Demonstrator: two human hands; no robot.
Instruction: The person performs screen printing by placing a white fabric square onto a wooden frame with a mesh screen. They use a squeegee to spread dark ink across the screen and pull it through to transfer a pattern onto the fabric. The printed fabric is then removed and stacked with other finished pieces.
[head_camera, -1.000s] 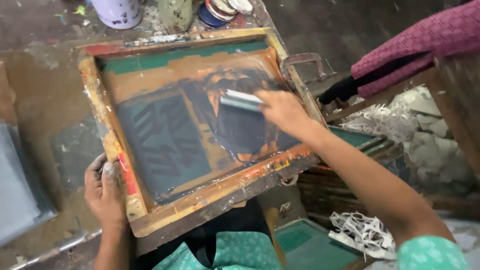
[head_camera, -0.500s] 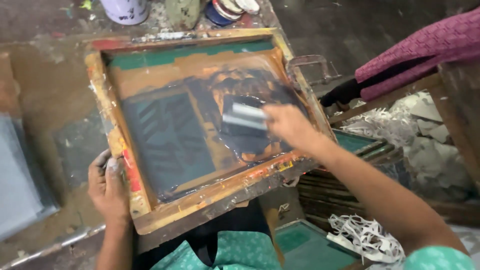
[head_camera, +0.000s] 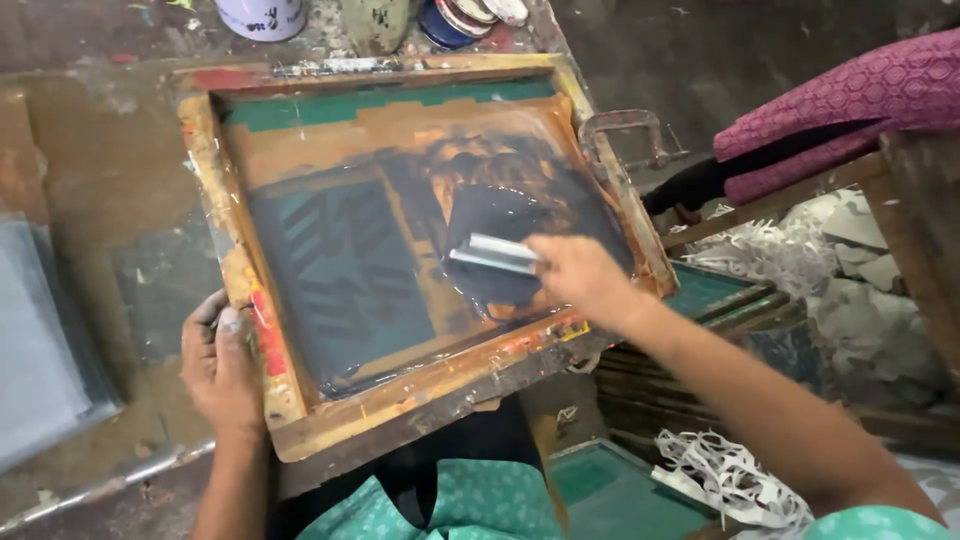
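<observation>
A wooden screen-printing frame (head_camera: 300, 420) lies flat in front of me, its mesh (head_camera: 340, 270) dark with ink and showing a striped green patch. My right hand (head_camera: 580, 275) grips a flat metal squeegee (head_camera: 490, 255) that rests on a pool of dark ink at the mesh's right half. My left hand (head_camera: 222, 360) presses on the frame's left rail near its front corner, fingers curled over the stained wood.
A white pot (head_camera: 262, 15), a green jar (head_camera: 375, 22) and round lids (head_camera: 470, 15) stand behind the frame. A metal handle (head_camera: 625, 125) sticks out at the frame's right. Magenta cloth (head_camera: 850, 110) hangs at right above paper scraps (head_camera: 850, 260). Grey sheets (head_camera: 40, 350) lie left.
My right hand has drawn the squeegee across the ink toward the frame's front right. The view shifted a little, and my left hand stays on the left rail.
</observation>
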